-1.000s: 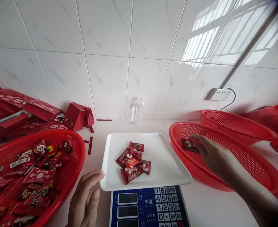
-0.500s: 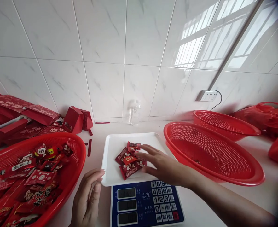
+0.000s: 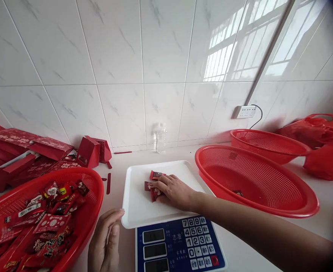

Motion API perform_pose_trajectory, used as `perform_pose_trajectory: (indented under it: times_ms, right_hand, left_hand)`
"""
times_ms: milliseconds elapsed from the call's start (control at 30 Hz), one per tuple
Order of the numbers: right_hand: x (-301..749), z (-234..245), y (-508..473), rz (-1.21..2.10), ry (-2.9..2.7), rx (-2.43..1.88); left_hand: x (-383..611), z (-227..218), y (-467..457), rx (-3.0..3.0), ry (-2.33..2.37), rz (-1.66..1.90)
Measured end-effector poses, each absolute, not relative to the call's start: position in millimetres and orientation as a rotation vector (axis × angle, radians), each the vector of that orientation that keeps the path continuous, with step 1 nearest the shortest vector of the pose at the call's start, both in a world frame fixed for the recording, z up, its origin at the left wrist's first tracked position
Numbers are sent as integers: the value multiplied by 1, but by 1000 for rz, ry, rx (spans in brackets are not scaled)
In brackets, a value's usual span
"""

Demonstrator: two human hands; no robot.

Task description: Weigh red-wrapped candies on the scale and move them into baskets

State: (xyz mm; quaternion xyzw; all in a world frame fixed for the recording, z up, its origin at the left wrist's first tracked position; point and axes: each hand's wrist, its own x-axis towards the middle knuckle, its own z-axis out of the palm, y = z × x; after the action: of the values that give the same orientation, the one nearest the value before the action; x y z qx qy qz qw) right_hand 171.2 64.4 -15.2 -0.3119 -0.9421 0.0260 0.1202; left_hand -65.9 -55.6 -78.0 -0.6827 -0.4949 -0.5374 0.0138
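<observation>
My right hand (image 3: 174, 192) is curled over several small red snack packets (image 3: 154, 192) on the white weighing tray (image 3: 135, 213). Its fingers are closed round them and hide part of the pile. One packet (image 3: 156, 175) lies just beyond the fingertips. My left hand (image 3: 106, 236) is beside the tray's near left corner, fingers curved and thumb apart, with nothing in it; the fingertips are at the rim, and I cannot tell whether they press on it. Below the tray is the blue keypad panel of a scale (image 3: 178, 245) with three dark displays.
At left stands a red basket (image 3: 97, 196) full of snack packets, with folded red boxes (image 3: 50, 151) behind it. Two red baskets (image 3: 305, 198) are at right, the nearer holding a small packet (image 3: 238, 193). A clear bottle (image 3: 161, 139) stands by the wall; red bags (image 3: 325, 160) lie far right.
My right hand has moved down and left onto the packets, and its spread fingers have closed round them. The left hand stays at the tray corner. The camera view has shifted slightly.
</observation>
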Motion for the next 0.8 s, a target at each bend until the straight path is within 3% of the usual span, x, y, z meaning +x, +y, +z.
perform_pose_trajectory:
  times_ms: [300, 567, 800]
  right_hand:
    - [204, -12, 84, -7, -2343, -1181]
    - [293, 13, 87, -131, -1980, -1492]
    - [361, -5, 85, -140, -1971, -1823]
  left_hand:
    - [-64, -78, -55, -2112, -1579, -1693]
    - [-61, -75, -57, -2101, -1639, -1778]
    - [-45, -66, -67, -1878, -1852, -2074]
